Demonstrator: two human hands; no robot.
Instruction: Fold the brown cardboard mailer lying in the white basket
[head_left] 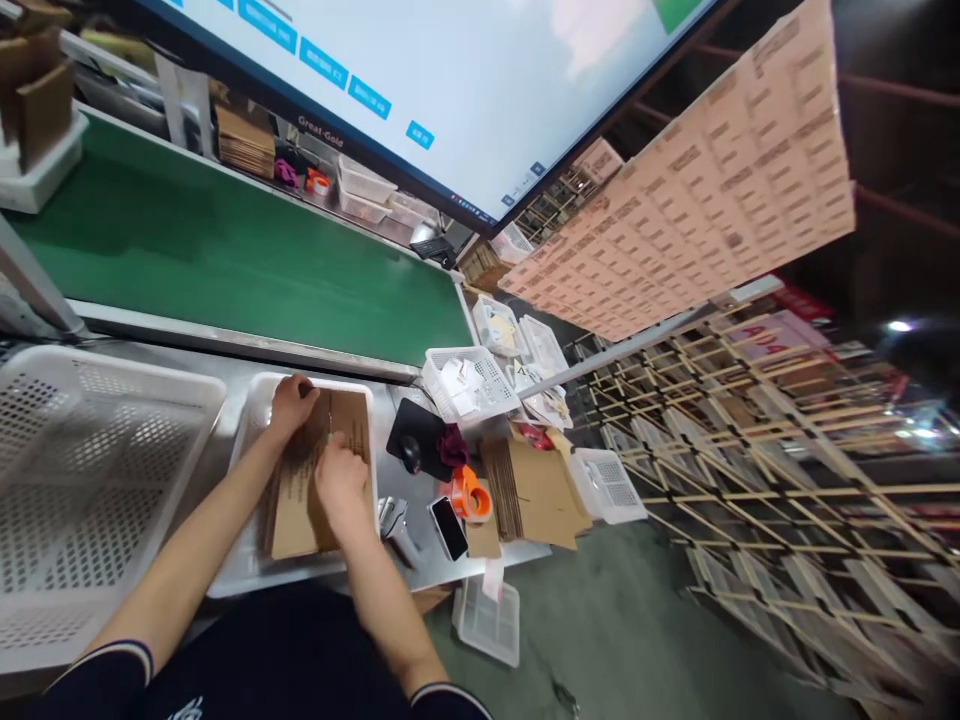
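A flat brown cardboard box (304, 505) lies in a white plastic basket (244, 535) in front of me. My left hand (292, 405) grips the box's far left edge, fingers bent and close together. Over the middle of the box, my right hand (343, 475) is closed in a fist with its knuckles forward. A small pale tip shows at its fingers, beside a dark line running along the cardboard. What the right hand holds is mostly hidden.
To the left stands a large white perforated basket (82, 500). Right of the box are a mouse (409, 453), a phone (448, 528), an orange tape dispenser (471, 495) and folded cardboard (536, 490). A green conveyor belt (240, 270) runs behind, beneath a big monitor (450, 90).
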